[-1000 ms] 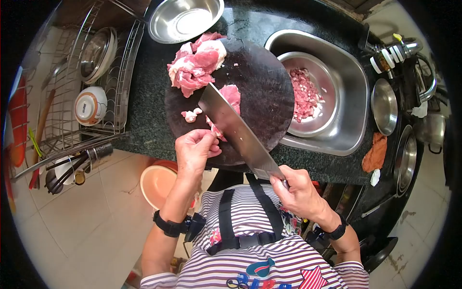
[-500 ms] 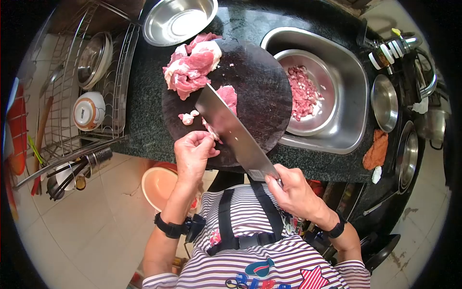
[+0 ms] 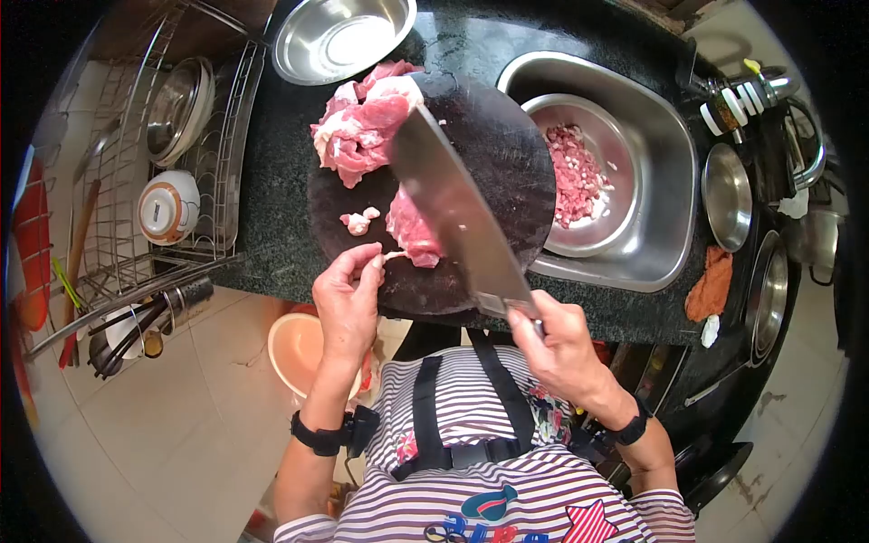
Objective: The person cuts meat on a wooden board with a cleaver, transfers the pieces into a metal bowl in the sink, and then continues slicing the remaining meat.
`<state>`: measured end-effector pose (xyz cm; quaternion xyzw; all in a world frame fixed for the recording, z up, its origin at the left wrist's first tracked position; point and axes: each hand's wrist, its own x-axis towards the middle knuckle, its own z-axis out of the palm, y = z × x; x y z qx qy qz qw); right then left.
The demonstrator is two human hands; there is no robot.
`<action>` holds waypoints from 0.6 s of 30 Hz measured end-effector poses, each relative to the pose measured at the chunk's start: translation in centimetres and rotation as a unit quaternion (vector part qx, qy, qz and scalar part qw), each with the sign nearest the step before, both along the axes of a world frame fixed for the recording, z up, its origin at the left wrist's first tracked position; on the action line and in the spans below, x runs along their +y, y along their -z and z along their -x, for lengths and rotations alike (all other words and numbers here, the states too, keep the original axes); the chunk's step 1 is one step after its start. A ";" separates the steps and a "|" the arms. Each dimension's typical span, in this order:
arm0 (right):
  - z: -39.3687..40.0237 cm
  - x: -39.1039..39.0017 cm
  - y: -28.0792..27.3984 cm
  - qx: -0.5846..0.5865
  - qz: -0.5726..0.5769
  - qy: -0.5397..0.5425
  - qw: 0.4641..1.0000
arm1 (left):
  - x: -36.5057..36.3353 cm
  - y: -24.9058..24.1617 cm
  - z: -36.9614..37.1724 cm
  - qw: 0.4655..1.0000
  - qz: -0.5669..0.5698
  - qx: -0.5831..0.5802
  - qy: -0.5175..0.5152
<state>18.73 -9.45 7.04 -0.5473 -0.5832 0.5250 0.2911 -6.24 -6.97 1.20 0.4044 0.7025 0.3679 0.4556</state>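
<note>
My right hand [image 3: 566, 348] grips the handle of a cleaver [image 3: 453, 204], its wide blade slanting up and left over the dark round cutting board [image 3: 507, 154]. Thumb and fingers of my left hand [image 3: 348, 294] pinch a thin pale strip of fat [image 3: 395, 255] at the board's near-left edge. The strip reaches to a pink piece of meat [image 3: 414, 231], which the blade partly hides. Two or so small fatty scraps [image 3: 359, 220] lie left of that piece. Behind them, a larger heap of raw meat [image 3: 364, 127] rests at the board's far left.
On the right, a steel sink [image 3: 665, 217] holds a metal bowl [image 3: 620, 217] of diced meat [image 3: 572, 176]. Another steel bowl [image 3: 299, 54] stands at the back left. A wire dish rack [image 3: 222, 181] flanks the counter; an orange cloth [image 3: 709, 285] lies at the right.
The cleaver has lifted and shifted right and away, uncovering more of the meat piece. My left hand has drawn slightly left with the strip of fat in its fingers.
</note>
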 end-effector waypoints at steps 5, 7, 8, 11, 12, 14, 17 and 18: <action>-1.7 -0.5 -0.2 -0.028 0.029 0.025 0.999 | -0.2 -0.2 -0.8 1.000 -0.026 0.008 0.011; -1.8 -0.8 -0.1 -0.020 0.043 0.037 0.998 | 0.1 -1.1 -1.1 0.975 -0.095 0.173 0.101; -1.8 -1.0 -0.1 -0.019 0.043 0.038 0.998 | 0.0 -1.0 -1.4 0.975 -0.103 0.165 0.110; -1.6 -1.4 -0.3 -0.010 0.027 0.034 0.999 | 0.3 -0.1 -1.5 0.926 -0.160 0.286 0.186; -1.7 -1.5 -0.5 -0.015 0.018 0.017 1.000 | 0.5 -0.2 -1.7 0.935 -0.145 0.265 0.186; -1.8 -1.8 -0.6 -0.010 -0.003 -0.009 1.000 | 0.5 0.0 -1.6 0.939 -0.121 0.259 0.193; -2.1 -2.5 -0.8 -0.025 -0.015 -0.037 0.999 | 0.6 0.0 -1.7 0.955 -0.089 0.218 0.179; -2.0 -2.7 -0.8 -0.026 -0.015 -0.039 0.999 | 0.6 0.0 -1.9 0.966 -0.081 0.184 0.162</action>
